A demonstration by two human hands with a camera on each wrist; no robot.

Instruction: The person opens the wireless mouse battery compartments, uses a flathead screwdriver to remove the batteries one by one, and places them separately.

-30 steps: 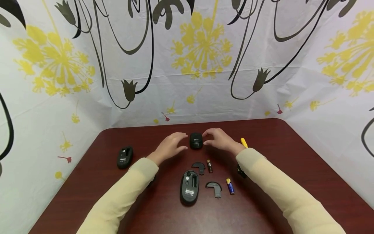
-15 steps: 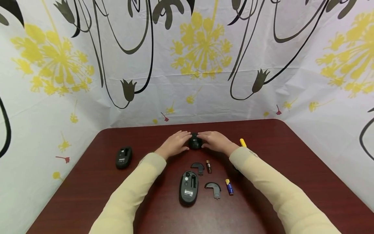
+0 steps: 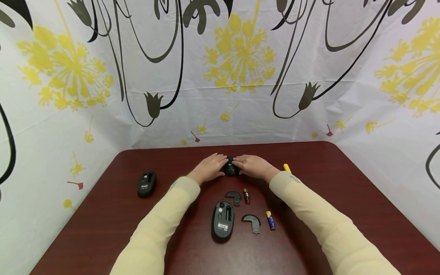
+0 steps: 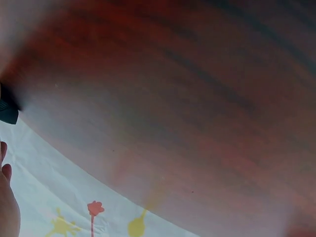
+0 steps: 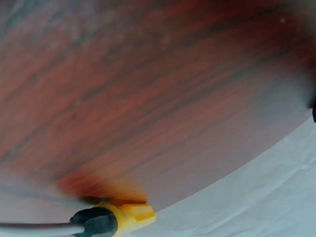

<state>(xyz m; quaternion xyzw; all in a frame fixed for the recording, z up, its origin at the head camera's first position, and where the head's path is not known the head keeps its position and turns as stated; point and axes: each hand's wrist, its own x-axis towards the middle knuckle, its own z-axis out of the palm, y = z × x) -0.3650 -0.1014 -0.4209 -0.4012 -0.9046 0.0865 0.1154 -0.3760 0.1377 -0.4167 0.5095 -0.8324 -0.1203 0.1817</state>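
At the back of the table a black computer mouse [image 3: 230, 169] sits between the two hands. My left hand [image 3: 208, 168] holds its left side, fingertips over the top and thumb at the near edge. From the right side, my right hand [image 3: 255, 167] grips it in the same way. Part of the left hand [image 4: 9, 210] shows at the left wrist view's edge, below a dark piece of the mouse [image 4: 8, 108]. The hands cover much of the mouse's sides. Nearer lies an upturned mouse [image 3: 222, 221] with its battery slot uncovered.
Beside the upturned mouse lie two grey battery covers [image 3: 234, 197] [image 3: 254, 222], a dark battery [image 3: 246, 196] and a blue battery [image 3: 270, 221]. Another upturned mouse [image 3: 147, 184] lies left. A yellow-handled screwdriver [image 5: 129, 217] lies by the right forearm. Patterned cloth [image 3: 223, 126] hangs behind the table.
Both hands have moved inward from either side of the black mouse and now hold it. The other things on the table have not moved.
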